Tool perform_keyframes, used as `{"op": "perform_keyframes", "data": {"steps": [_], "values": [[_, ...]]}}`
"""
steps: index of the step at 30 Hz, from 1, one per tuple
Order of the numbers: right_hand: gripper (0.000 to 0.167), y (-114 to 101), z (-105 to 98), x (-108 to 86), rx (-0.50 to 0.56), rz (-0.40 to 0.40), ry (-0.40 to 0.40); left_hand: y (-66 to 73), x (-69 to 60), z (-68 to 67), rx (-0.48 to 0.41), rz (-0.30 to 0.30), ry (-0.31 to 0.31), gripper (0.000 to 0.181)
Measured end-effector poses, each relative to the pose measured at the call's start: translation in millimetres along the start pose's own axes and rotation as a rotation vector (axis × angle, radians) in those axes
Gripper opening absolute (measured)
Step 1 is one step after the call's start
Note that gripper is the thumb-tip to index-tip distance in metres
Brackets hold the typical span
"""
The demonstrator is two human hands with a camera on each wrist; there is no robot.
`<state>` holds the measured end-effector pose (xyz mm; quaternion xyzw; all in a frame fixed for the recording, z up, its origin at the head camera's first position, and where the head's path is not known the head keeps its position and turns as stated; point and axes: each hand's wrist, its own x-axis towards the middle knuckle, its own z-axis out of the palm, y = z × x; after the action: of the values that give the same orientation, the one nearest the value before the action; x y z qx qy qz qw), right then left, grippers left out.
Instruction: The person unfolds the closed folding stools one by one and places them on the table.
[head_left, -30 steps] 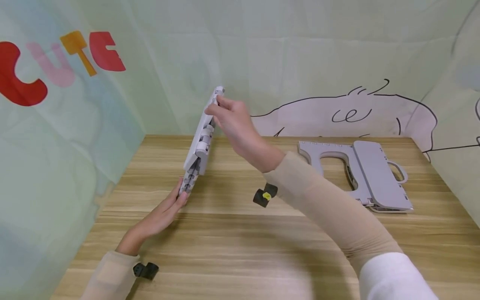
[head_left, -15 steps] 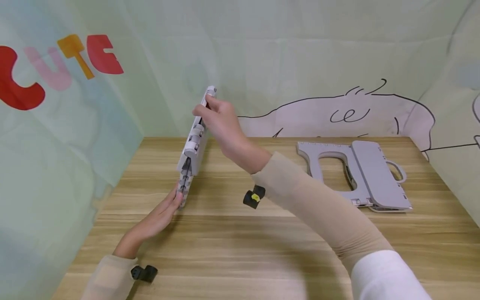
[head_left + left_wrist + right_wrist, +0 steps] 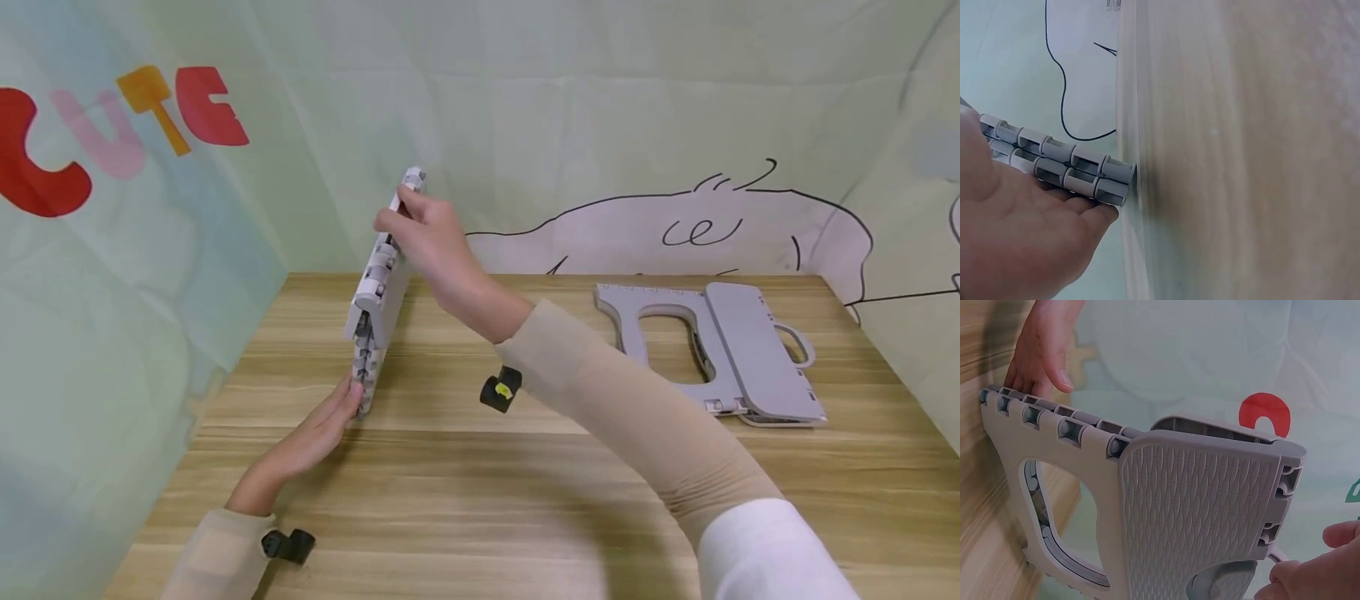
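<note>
A pale green printed cloth backdrop (image 3: 480,108) hangs behind a wood-grain table (image 3: 487,517); at the table's left part, a grey folding step stool (image 3: 1191,487) stands folded and nearly upright, leg end down; a second folded step stool (image 3: 757,350) lies flat at the right; the right hand (image 3: 442,250) grips the upright stool's upper end; the left hand (image 3: 315,437), fingers extended, rests against its lower edge.

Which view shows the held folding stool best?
Right wrist view: the folding stool faces it mostly broadside, showing its textured panel and cut-out leg. Head view: nearly edge-on. Left wrist view: only a segmented edge.
</note>
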<state>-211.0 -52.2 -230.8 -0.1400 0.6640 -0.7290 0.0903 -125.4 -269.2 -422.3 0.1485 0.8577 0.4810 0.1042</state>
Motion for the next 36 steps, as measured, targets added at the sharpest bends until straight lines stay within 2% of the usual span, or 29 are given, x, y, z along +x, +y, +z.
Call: {"op": "perform_keyframes", "data": {"steps": [6, 22, 36], "values": [[0.066, -1.5, 0.8, 2.0, -0.039, 0.006, -0.019, 2.5, 0.2, -2.3, -0.007, 0.001, 0.008, 0.060], [0.068, -4.4, 10.8, 10.7, -0.127, 0.007, -0.063, 1.5, -3.1, -6.5, 0.012, -0.077, 0.034, 0.068], [0.063, -9.0, 21.2, 15.1, -0.100, 0.038, -0.063, -3.0, -3.6, -7.6, 0.012, -0.068, 0.039, 0.066]]}}
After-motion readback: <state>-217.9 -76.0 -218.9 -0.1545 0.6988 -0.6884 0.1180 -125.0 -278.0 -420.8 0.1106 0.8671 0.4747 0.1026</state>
